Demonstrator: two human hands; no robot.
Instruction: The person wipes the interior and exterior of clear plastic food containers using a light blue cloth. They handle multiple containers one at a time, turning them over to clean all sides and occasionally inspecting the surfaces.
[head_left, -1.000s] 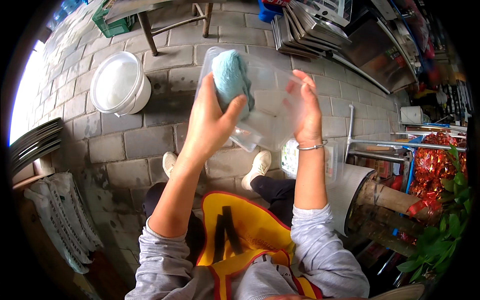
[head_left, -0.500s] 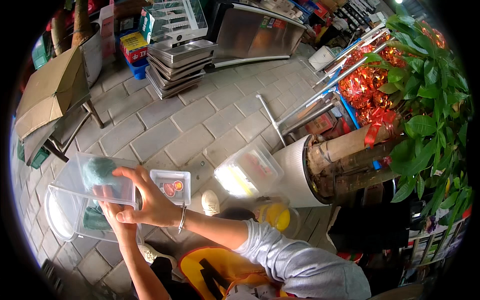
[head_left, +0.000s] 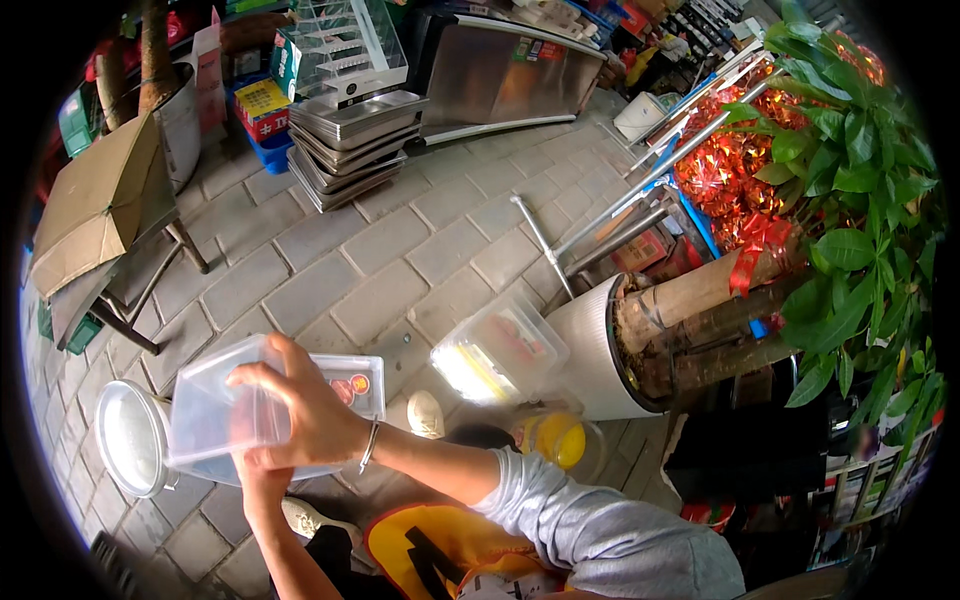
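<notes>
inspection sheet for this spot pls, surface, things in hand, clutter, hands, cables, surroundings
surface: grey paving-stone ground, outdoors
job's things: clear plastic container held up in both hands; what is inside cannot be told
clutter: white lidded bucket beside the container; more clear containers by the white planter; yellow-lidded tub
hands: right hand grips the container from above; left hand under it, mostly hidden
cables: nothing seen
surroundings: stack of metal trays, folded cardboard on a stand, leafy potted plant with red ribbon
</notes>
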